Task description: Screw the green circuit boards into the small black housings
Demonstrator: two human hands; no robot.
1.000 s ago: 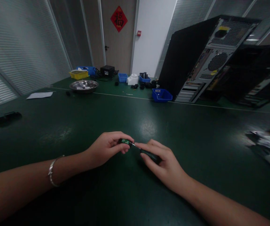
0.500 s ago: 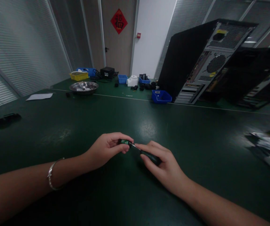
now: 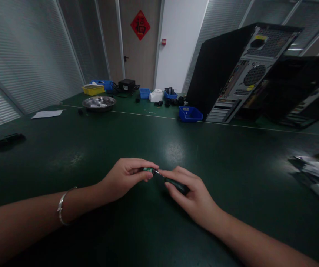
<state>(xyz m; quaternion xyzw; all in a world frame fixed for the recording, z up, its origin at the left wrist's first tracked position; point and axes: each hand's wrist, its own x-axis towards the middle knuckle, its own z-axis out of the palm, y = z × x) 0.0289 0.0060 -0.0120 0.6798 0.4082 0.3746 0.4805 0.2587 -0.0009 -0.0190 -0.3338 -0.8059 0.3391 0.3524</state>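
Observation:
My left hand [image 3: 127, 177] pinches a small green circuit board [image 3: 148, 169] between thumb and fingers, just above the dark green table [image 3: 115, 226]. Part of the board is covered by the fingers. My right hand [image 3: 191, 191] is wrapped round the dark handle of a screwdriver [image 3: 176, 185], with the index finger stretched along its metal shaft. The shaft's tip meets the right end of the board, close to my left fingertips. Whether it sits in a screw or a gap is too small to tell.
A black computer tower [image 3: 223, 70] stands at the back right, beside a blue bin [image 3: 190, 114]. A metal bowl [image 3: 99, 104], a paper sheet [image 3: 47, 114] and a yellow basket [image 3: 93, 89] are at the back left. A dark green-edged part [image 3: 6, 142] lies far left.
The board has tilted slightly, so less of its green face shows. My right hand and the screwdriver have shifted a little to the left.

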